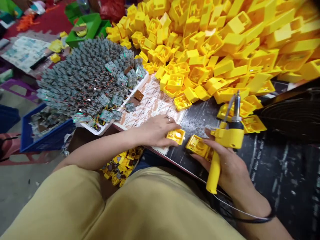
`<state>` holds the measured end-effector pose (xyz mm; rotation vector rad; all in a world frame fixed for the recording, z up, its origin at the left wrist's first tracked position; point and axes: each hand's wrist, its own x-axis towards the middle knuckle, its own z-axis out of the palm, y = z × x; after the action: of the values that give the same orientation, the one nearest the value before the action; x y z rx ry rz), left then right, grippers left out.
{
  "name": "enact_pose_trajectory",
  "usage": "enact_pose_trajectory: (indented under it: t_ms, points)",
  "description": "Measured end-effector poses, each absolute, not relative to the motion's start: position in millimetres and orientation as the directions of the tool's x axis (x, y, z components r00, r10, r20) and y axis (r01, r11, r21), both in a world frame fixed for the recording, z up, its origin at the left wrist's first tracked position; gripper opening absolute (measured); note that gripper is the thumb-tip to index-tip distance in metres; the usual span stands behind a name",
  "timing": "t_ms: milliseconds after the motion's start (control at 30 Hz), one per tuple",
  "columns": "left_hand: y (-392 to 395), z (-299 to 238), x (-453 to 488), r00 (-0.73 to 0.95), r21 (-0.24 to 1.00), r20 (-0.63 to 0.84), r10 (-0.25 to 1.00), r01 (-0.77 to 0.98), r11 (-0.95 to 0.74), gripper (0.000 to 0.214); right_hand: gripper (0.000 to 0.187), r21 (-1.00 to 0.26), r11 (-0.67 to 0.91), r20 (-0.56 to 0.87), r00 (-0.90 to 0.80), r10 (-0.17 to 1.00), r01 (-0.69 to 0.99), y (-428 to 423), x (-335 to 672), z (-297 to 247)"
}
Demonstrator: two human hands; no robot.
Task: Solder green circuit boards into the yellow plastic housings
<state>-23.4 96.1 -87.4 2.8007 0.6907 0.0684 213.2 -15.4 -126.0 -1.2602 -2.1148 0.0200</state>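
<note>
While a heap of open yellow plastic housings (pixel 232 43) fills the upper right, much seems left.

At upper left, a mound of grey-green wired circuit boards (pixel 85 73) lies loose; right of centre, the right hand (pixel 231 163) curls round a yellow pistol-shaped soldering tool (pixel 227 138) and a yellow plastic casing (pixel 197 145); at centre, the left hand (pixel 157 130) pinches a smaller yellow plastic piece (pixel 177 136), apart from the casing, seemingly only part done.
</note>
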Motion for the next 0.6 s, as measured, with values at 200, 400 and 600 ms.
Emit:
enact_pose_trajectory:
  t_ms: [200,400,600]
  points:
    - [120.6,-53.1,-39.9,0.762,-0.036,-0.065,0.644,0.643,-0.765,0.058,0.066,-0.395,0.527,0.540,-0.274,0.796,0.752,-17.2,213.8,-121.6]
    - [161.6,-50.2,-88.5,0.589,-0.423,-0.424,0.688,0.543,-0.725,0.055,0.059,-0.395,0.501,0.560,-0.230,0.796,0.770,-17.5,209.5,-123.7]
    - [160.7,-62.4,-106.8,0.651,-0.418,-0.302,0.697,0.566,-0.710,0.041,0.050,-0.381,0.419,0.560,-0.155,0.814,0.824,-19.3,210.5,-124.6]
